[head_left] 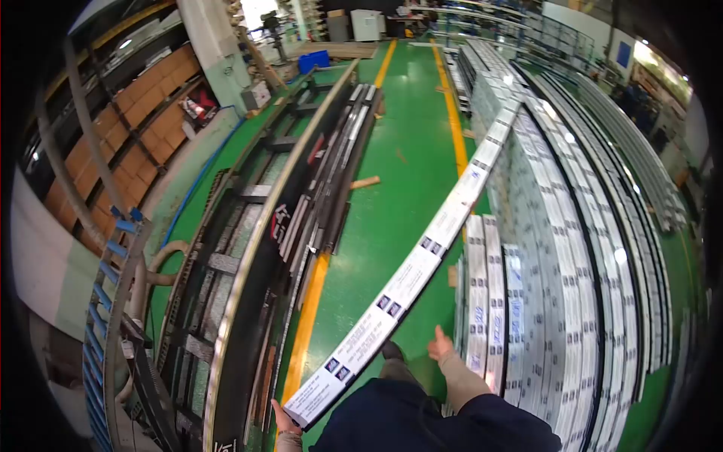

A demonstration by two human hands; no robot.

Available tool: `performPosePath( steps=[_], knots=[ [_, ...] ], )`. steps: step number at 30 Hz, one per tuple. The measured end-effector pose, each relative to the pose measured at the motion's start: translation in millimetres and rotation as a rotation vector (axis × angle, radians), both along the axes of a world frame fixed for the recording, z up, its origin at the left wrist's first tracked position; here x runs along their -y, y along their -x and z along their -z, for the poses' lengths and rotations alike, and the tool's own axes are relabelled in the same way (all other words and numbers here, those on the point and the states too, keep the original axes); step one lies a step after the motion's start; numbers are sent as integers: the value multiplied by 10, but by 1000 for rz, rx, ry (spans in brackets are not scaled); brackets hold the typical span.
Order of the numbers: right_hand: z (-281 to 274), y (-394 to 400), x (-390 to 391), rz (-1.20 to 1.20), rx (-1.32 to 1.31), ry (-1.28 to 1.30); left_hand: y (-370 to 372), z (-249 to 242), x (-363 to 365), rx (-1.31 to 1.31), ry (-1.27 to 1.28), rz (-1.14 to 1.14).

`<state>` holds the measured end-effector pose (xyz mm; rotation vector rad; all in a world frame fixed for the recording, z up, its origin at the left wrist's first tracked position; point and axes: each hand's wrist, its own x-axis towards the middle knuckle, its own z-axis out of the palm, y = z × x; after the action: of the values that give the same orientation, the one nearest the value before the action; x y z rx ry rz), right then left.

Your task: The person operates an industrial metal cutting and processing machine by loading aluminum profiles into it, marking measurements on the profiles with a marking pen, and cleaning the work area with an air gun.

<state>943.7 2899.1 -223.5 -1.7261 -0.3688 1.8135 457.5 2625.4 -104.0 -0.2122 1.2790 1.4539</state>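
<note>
A long, straight profile [413,277], wrapped in white printed protective film, slants across the aisle. My left hand [284,423] grips its near end, with the thumb showing at the edge and the other fingers mostly hidden. The profile's far end lies against the top of the tall stack of film-wrapped profiles [561,248] on my right. Holding nothing, my right hand [441,346] hangs low with its fingers apart. It is near several shorter wrapped profiles [476,294] standing beside the stack, and a gap shows between hand and profiles.
On the left runs a long dark metal rack [256,248] with loose bars [331,173] beside it. A blue roller conveyor [105,294] stands at far left. The green floor [407,151] has yellow lines and a small wooden piece [365,182]. A blue bin [313,60] sits farther back.
</note>
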Motion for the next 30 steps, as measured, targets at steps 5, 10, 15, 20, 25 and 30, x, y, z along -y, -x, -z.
performPosePath(
  steps=[5, 10, 15, 20, 25, 30],
  knots=[
    [-1170, 310, -1971, 199, -323, -215, -87, -467, -359, -294, 435, -290],
    [-1386, 565, -2612, 281, -521, -418, 193, 281, 30, -783, 582, -243],
    [-1671, 862, -2589, 162, -765, -464, 92, -160, -135, -1227, 1066, 172],
    [-1570, 1269, -1975, 173, -662, -312, 642, -68, 638, -1109, 1044, 31],
    [-1972, 1697, -1422, 149, -612, -209, 769, -37, 1358, -1078, 1068, -161],
    [-2379, 2255, -689, 39, -644, -157, 780, -175, 2395, -1023, 1163, -261]
  ],
)
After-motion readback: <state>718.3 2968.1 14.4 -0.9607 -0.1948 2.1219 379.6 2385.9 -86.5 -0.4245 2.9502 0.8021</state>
